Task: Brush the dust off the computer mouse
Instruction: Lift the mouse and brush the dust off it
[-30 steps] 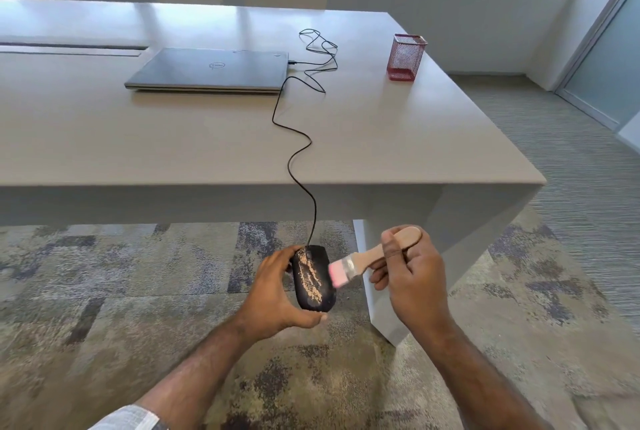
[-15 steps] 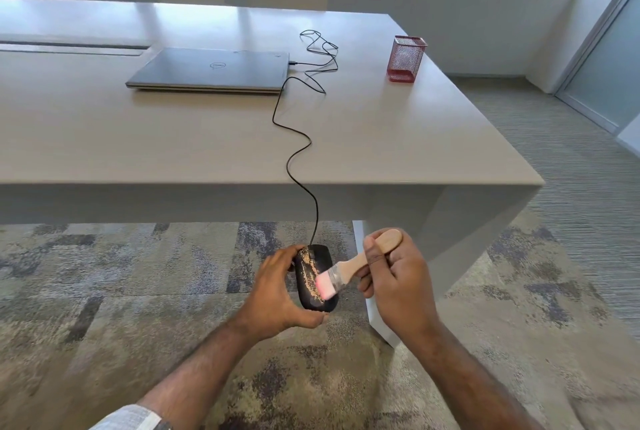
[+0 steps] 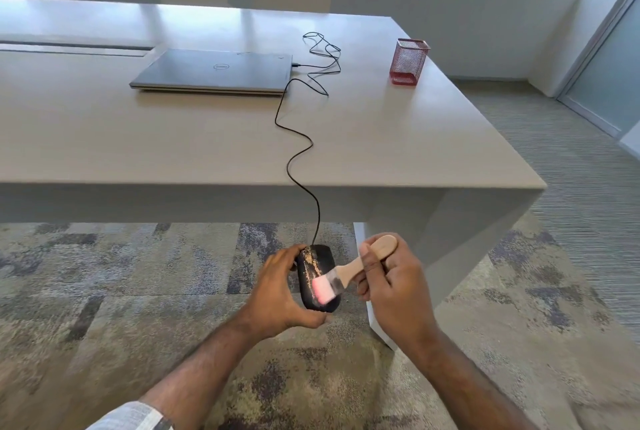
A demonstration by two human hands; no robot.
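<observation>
Mouse, light, rigid and smooth, hangs below the bench edge, left hand gripping its sides; right hand pinches the brush handle, bristles on its dusty top.

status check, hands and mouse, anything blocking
Left hand grips mouse off the table. Right hand holds brush, bristles on mouse. Dust streak remains. Nothing in the way.

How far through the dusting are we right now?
Done: the mouse is held off the table in the left hand, and its right half looks clean. In hand: the right hand grips the brush, bristles on the mouse's near end. Left: a tan dust streak along its left side.
</observation>
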